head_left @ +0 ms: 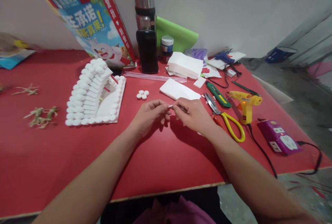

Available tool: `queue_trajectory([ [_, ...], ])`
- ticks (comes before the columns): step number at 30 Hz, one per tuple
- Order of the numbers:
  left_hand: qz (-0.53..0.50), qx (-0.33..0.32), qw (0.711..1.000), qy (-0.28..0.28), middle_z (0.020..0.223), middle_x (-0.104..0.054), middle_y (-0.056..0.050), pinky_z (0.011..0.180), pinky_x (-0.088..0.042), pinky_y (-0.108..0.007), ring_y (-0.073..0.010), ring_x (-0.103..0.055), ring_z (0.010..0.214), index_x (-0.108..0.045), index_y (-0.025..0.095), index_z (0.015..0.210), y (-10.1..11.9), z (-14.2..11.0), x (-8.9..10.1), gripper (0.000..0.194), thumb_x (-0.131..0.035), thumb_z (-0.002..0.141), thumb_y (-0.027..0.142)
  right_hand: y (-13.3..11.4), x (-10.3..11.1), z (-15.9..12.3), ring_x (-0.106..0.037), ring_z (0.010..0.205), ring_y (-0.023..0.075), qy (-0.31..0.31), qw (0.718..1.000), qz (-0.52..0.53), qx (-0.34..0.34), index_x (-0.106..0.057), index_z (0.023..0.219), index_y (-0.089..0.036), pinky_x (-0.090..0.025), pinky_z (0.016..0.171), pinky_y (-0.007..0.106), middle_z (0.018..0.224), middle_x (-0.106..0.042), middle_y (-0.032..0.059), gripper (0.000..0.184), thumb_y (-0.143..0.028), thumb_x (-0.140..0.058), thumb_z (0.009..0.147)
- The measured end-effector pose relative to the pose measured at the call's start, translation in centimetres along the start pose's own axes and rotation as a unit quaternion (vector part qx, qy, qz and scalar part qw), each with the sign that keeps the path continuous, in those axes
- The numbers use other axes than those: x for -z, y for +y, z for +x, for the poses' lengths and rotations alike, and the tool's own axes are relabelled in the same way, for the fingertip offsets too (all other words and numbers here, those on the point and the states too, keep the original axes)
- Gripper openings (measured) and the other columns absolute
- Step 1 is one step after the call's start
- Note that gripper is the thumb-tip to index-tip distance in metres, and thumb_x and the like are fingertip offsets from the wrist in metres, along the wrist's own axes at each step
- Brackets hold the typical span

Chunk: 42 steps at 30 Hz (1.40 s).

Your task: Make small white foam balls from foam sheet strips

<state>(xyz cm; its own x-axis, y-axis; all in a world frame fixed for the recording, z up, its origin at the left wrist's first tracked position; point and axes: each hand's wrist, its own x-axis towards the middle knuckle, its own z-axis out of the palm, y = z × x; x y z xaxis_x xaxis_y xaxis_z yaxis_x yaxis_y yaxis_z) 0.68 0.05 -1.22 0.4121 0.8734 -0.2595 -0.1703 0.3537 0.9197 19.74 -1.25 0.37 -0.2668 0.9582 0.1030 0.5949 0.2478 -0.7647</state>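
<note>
My left hand (155,112) and my right hand (190,113) meet fingertip to fingertip over the middle of the red table. Between their pinched fingers sits a small white piece (170,106), mostly covered, so its kind is unclear. Just beyond my left hand lies a little cluster of round white discs (142,95). A folded white sheet (179,89) rests behind my right hand. Further left stands a white model with steps (94,96), edged with rows of similar white discs.
Scissors (230,127), a green utility knife (218,94), a yellow glue gun (245,104) and a purple power socket (278,137) lie at right, with cables. A phone (147,51), a thermos (144,0) and a printed box (90,23) stand behind. Dried straw figures (41,116) lie left.
</note>
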Motion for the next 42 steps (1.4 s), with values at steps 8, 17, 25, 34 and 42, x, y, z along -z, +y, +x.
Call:
queue_trajectory([
  [8,-0.048,0.044,0.998,-0.003,0.064,-0.068,-0.003,0.043,-0.047,-0.021,-0.0095,-0.057,0.048,-0.069,0.014,0.076,-0.2,0.3,0.7,0.029,-0.089,0.076,0.034,0.2,-0.3,0.0,-0.05,0.062,0.0146,0.002,0.99,-0.123,0.072,-0.058,0.079,-0.02,-0.032,0.063,0.03,0.069,-0.062,0.0027,0.022,-0.026,-0.05,0.099],
  [17,0.003,-0.018,0.998,0.063,0.059,-0.063,0.001,0.04,-0.043,-0.022,-0.0086,-0.051,0.042,-0.067,0.016,0.075,0.0,-0.3,-0.5,0.027,-0.088,0.073,0.033,-0.3,-1.2,-0.4,-0.055,0.051,0.012,0.068,0.995,0.054,-0.042,-0.058,0.087,-0.022,-0.034,0.052,0.024,0.065,-0.065,-0.0022,0.014,-0.033,-0.062,0.094],
  [25,0.138,-0.118,0.967,0.176,0.061,-0.063,0.001,0.048,-0.042,-0.022,-0.0098,-0.053,0.051,-0.067,0.016,0.075,-0.5,-0.5,-1.7,0.017,-0.076,0.08,0.03,-1.3,-2.1,-0.5,-0.059,0.041,0.0109,0.059,0.99,0.115,-0.063,-0.054,0.082,-0.022,-0.038,0.045,0.023,0.058,-0.06,-0.0058,0.015,-0.028,-0.061,0.095],
  [34,0.456,-0.448,0.748,0.177,0.084,-0.07,-0.006,0.072,-0.051,-0.03,-0.0168,-0.064,0.077,-0.066,0.017,0.09,-1.8,-0.3,-0.7,0.012,-0.058,0.098,0.015,-1.1,-2.2,-0.1,-0.067,0.045,0.0149,0.045,0.942,0.315,-0.105,-0.058,0.082,-0.022,-0.05,0.045,0.024,0.057,-0.066,-0.0041,0.02,-0.036,-0.068,0.092],
  [42,0.457,-0.474,0.737,0.154,0.088,-0.07,-0.006,0.072,-0.052,-0.03,-0.0174,-0.065,0.08,-0.066,0.017,0.093,-1.7,-0.1,-0.5,0.012,-0.059,0.095,0.008,-0.7,-2.3,0.2,-0.066,0.042,0.0139,0.037,0.919,0.375,-0.118,-0.058,0.085,-0.021,-0.051,0.04,0.022,0.061,-0.069,-0.0041,0.024,-0.035,-0.077,0.086],
])
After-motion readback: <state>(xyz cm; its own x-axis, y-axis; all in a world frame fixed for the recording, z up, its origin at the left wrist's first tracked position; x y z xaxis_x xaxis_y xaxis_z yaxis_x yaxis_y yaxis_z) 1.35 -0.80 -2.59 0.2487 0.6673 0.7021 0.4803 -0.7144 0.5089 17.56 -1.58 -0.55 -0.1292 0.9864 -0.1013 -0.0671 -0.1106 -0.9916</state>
